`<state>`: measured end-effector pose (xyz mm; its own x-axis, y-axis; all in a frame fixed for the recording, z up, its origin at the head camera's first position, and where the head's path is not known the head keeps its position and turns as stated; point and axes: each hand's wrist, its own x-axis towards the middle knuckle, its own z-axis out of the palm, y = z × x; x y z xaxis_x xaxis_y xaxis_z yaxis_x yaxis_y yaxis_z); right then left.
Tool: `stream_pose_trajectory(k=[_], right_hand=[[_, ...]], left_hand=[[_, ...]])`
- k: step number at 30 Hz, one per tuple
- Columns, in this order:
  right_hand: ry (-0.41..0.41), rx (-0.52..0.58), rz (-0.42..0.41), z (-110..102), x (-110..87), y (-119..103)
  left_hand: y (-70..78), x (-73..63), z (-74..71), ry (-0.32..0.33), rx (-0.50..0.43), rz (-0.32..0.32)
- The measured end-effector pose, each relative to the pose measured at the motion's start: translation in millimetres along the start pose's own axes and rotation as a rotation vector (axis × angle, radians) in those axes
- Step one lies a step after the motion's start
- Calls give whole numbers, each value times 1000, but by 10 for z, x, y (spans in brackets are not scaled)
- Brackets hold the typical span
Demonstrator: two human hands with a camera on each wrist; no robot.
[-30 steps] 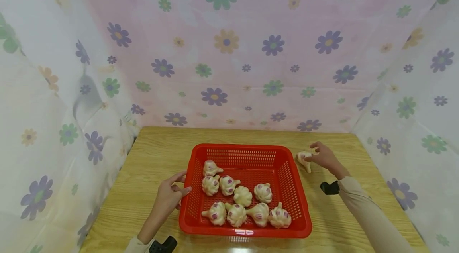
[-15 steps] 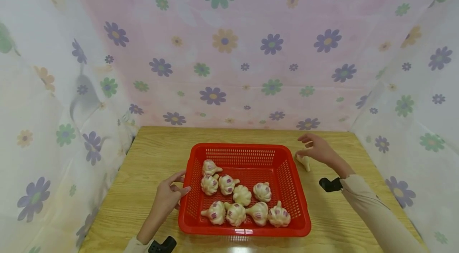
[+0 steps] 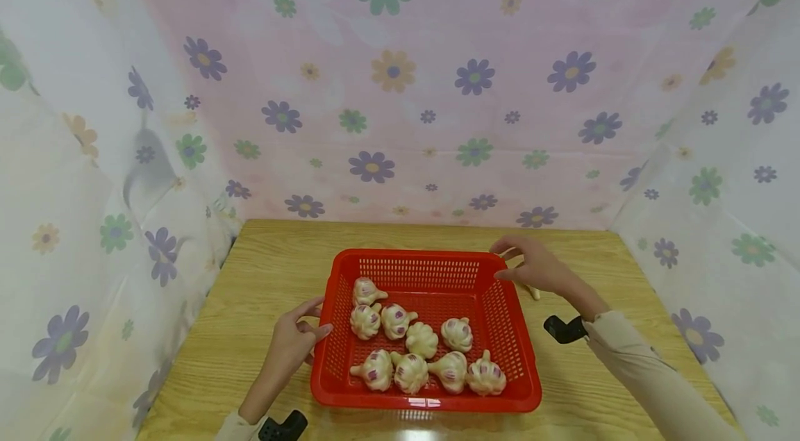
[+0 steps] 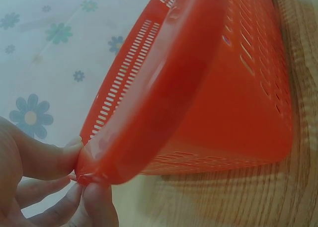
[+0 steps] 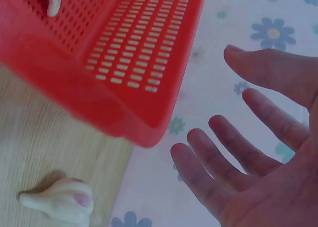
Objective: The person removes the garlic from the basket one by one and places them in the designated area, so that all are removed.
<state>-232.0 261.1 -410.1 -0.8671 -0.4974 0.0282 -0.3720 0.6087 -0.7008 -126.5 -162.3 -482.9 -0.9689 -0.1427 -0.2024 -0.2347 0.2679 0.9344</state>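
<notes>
Red plastic can flex, so steady the basket (image 3: 440,302) of garlic bulbs (image 3: 410,373) by the left rim (image 3: 318,364) your left hand (image 3: 292,338) pinches, and guide your right hand (image 3: 539,267), fingers apart near the far right corner (image 5: 149,135), clear of the loose bulb (image 5: 62,199) on the tabletop (image 3: 275,267).

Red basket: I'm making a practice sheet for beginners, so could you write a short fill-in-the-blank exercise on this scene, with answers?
1. The basket is coloured ____.
2. In the head view, ____ garlic bulbs lie inside it.
3. The right wrist view shows ____ bulb on the table outside the basket.
4. The left hand pinches the basket's rim, while the right hand holds ____.

Missing words: red; nine; one; nothing.
</notes>
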Motion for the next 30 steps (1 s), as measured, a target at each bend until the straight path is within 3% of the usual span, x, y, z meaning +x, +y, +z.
stream_pose_trajectory(k=[13, 22, 30], right_hand=[[-165, 21, -78, 237, 20, -155], [-282, 36, -23, 413, -10, -157], [-374, 49, -31, 582, 19, -146]], left_hand=[[-11, -2, -9, -9, -10, 17], [-26, -9, -8, -4, -15, 16], [-24, -15, -7, 2, -17, 32]])
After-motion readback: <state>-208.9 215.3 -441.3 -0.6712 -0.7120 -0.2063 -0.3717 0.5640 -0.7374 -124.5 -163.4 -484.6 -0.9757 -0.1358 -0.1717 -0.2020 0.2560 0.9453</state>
